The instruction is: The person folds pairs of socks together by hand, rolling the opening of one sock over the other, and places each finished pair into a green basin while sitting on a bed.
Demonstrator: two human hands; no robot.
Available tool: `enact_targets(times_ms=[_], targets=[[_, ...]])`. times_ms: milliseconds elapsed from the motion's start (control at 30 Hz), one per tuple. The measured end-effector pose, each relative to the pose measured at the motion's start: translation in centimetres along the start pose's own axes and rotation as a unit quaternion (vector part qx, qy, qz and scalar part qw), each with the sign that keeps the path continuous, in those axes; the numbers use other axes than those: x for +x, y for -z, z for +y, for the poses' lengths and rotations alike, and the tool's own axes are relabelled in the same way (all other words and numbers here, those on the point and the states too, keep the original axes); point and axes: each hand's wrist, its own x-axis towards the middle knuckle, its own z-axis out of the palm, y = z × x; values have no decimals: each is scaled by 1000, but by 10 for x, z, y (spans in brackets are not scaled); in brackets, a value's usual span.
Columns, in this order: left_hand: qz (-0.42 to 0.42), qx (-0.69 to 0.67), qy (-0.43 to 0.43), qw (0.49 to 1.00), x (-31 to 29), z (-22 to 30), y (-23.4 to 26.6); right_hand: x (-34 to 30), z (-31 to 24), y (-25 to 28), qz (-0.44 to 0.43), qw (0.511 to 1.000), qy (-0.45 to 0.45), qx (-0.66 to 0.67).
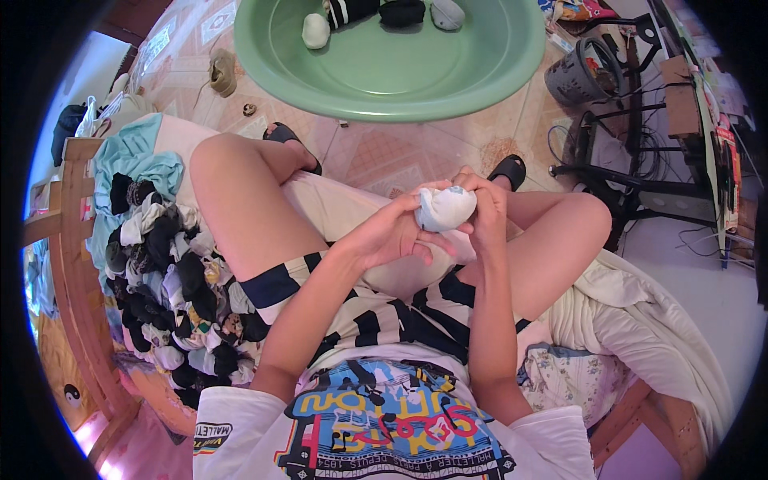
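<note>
Here's the left forearm (320, 320) slanting inward, left hand (392, 230) cupped, lower fingers (436, 241) stretched out; the right forearm (493, 320) rises straighter, right hand (486, 212) curled close by, fingertips probably bent inward

Between the left hand (392, 232) and the right hand (485, 212), a rolled sock (448, 208) is showing white with a grey-blue patch. Beyond the hands, a tub (384, 104) is showing plain soft green, its bundles reading white, black with white stripes, solid black and grey. To the left of the left hand, a sock pile (192, 280) is mixing black, white and grey, with a pale turquoise cloth (164, 168) brightening its far edge. Nearer than both hands, striped shorts (372, 320) are alternating black and cream, and a white T-shirt (552, 440) is carrying a blue, yellow, red and black print. Right of the right hand, a blanket (632, 312) is showing plain cream.
</note>
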Motion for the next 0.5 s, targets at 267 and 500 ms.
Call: enact_targets(times_ms=[267,500], targets=[[111,190,-170,961,1,5,-11,3,-29,-6,29,994,-55,92],[153,376,-241,882,5,-1,0,1,-27,-6,19,983,-170,65]])
